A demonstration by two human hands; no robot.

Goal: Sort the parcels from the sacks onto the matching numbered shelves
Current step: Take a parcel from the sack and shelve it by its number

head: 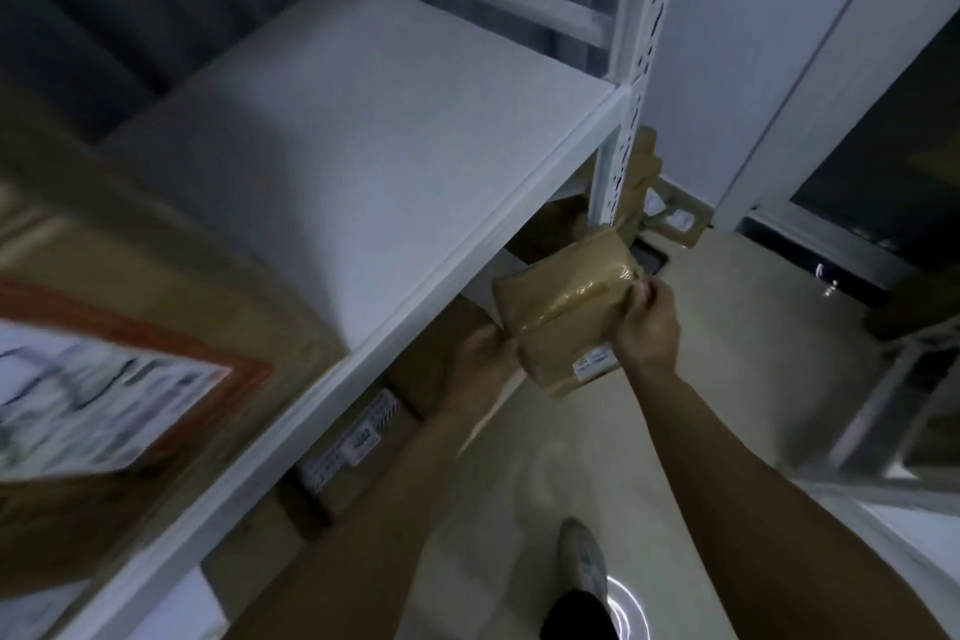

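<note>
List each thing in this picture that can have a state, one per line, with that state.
parcel: taped shut, held off the shelves by both hands.
left hand: grips the parcel's left end.
right hand: fingers curled on the parcel's right edge.
large box: rests on the white shelf, label up, blurred.
lower parcels: lie under the white shelf.

A white shelf (363,130) bears a large cardboard box (104,327) at its left end.

Dim bluish light, motion blur leftward, wide-angle bending at edges.
</note>
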